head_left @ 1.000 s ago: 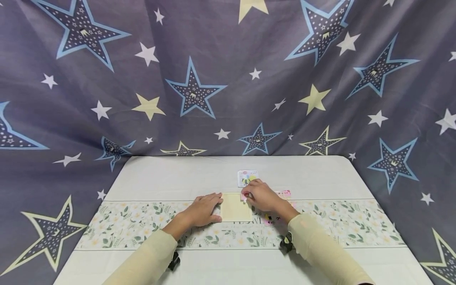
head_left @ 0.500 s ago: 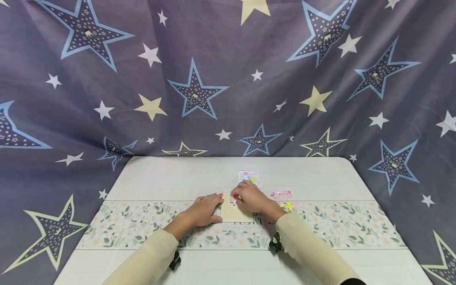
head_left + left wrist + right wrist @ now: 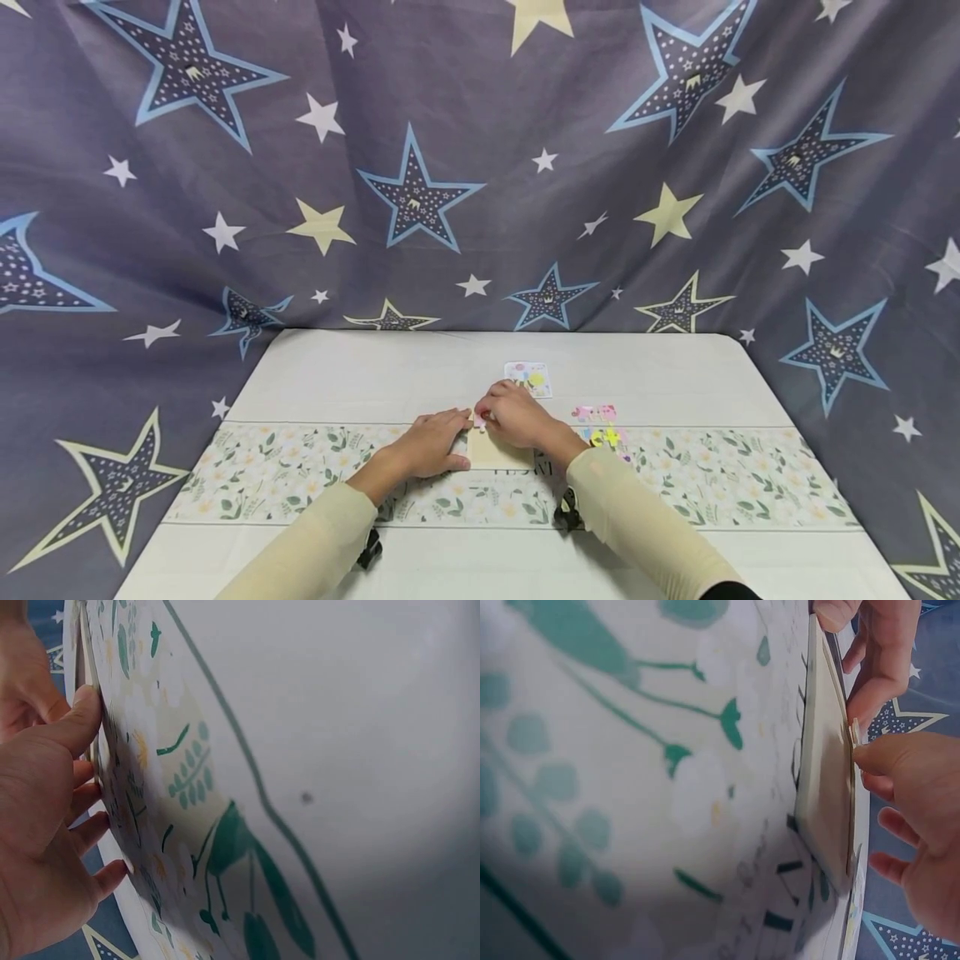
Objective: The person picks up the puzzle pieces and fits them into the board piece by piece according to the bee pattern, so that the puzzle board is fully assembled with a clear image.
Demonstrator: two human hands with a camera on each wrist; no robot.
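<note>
- The left hand point(image 3: 431, 442) lies with fingers extended and relaxed, touching the left edge of a shallow cream puzzle tray point(image 3: 498, 454), its thumb near the tray's lower left corner
- The right hand point(image 3: 517, 417) pinches a small pink jigsaw piece point(image 3: 479, 421) between thumb and fingers at the upper left corner of the tray, close beside the left hand's fingertips; whether the piece is seated cannot be told
- The tray lies flat on the worktop point(image 3: 375, 367) between the hands, its near part showing plain cream, the rest partly hidden by the right hand
- To the right of the tray, near the right forearm, lie pink jigsaw pieces point(image 3: 596, 412) and, just nearer the person, yellow jigsaw pieces point(image 3: 609, 437)
- Beyond the right hand lies a square picture card point(image 3: 536, 382), partly covered by that hand in the head view
- A floral band point(image 3: 697, 471) crosses the white worktop covering and runs beneath the tray, with dark lettering partly visible along the tray's near edge
- A grey-purple curtain point(image 3: 457, 83) patterned with stars hangs behind
</note>
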